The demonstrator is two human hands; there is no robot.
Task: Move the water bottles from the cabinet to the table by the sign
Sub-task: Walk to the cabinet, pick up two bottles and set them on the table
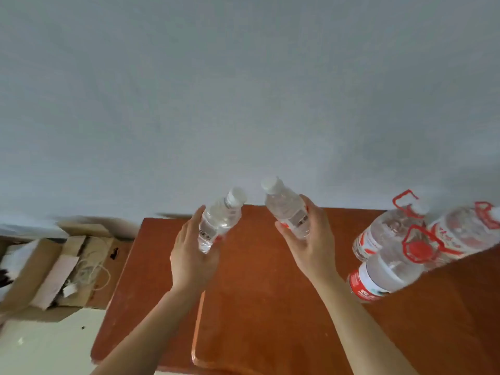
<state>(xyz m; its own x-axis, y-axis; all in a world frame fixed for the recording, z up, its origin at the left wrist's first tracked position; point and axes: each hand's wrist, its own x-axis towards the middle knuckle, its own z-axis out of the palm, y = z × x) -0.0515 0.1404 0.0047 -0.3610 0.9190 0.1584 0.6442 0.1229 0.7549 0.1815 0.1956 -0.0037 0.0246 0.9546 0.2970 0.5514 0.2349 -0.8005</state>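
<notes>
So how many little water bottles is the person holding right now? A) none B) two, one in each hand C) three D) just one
B: the left hand grips the left bottle and the right hand grips the right bottle, both held above the table.

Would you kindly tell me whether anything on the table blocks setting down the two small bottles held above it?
Nothing visible does. The left bottle, in the left hand, and the right bottle, in the right hand, hang over a bare stretch of the table; the large jugs stand farther right, apart from both.
</notes>
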